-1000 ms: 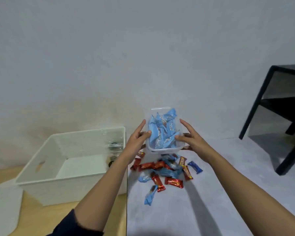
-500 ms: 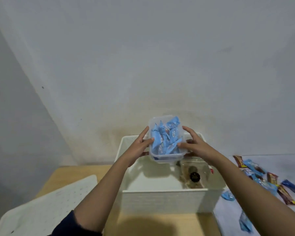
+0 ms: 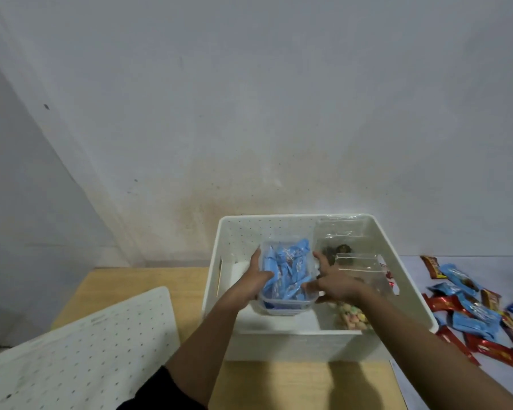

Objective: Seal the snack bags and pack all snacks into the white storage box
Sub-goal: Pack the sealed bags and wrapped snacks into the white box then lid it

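Two-sided grasp noted: your left hand (image 3: 256, 279) clasps the left wall of the clear tub (image 3: 285, 306) of blue snacks, thumb over its rim, keeping it level inside the left half of the white storage box (image 3: 279, 344). Your right hand (image 3: 335, 284) grips the opposite wall. The box's right half is taken by clear bags (image 3: 356, 267), hence this placement. Right of the box, loose snacks (image 3: 471, 309) await packing.

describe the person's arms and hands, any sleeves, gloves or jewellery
No gloves, rings or watch show on the left hand or the right hand. A dark sleeve covers the left arm only near the frame's bottom edge; that forearm is uncovered. No sleeve shows on the right arm within the frame.
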`<action>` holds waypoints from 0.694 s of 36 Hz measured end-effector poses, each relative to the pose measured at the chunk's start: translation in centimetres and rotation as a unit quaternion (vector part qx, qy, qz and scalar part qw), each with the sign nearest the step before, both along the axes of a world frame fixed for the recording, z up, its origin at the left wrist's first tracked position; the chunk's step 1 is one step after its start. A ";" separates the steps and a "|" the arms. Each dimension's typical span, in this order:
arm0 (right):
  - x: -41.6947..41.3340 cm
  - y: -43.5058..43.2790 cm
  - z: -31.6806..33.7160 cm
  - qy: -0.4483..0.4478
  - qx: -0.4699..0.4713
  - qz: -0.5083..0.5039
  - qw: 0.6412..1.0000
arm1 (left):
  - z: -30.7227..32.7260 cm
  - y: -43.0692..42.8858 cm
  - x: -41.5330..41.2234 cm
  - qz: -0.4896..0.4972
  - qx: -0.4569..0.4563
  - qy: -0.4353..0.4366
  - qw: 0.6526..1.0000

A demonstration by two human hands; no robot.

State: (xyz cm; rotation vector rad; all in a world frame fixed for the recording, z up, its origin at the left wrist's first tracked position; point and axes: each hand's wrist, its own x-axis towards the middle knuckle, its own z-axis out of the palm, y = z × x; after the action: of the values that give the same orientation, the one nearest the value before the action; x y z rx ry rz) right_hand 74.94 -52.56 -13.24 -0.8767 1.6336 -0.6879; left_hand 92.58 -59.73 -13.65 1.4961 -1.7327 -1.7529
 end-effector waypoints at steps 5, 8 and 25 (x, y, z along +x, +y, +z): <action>0.6 -1.0 -1.4 0.007 0.019 0.023 1.000 | -1.2 -0.8 -0.1 -0.009 0.019 -0.028 0.999; 0.7 -1.5 -2.4 0.010 0.019 0.035 0.999 | -1.2 -1.1 -0.5 -0.013 0.014 -0.050 0.999; 1.5 -2.3 -1.9 0.030 0.052 0.022 0.998 | 2.3 -4.8 3.6 -0.008 -0.355 -0.112 0.928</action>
State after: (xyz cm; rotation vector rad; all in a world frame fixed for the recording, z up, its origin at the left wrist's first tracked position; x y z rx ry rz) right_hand 76.42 -54.84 -15.17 -0.8615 1.6834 -0.5458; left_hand 96.19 -64.51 -11.31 1.3608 -2.1606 -0.8001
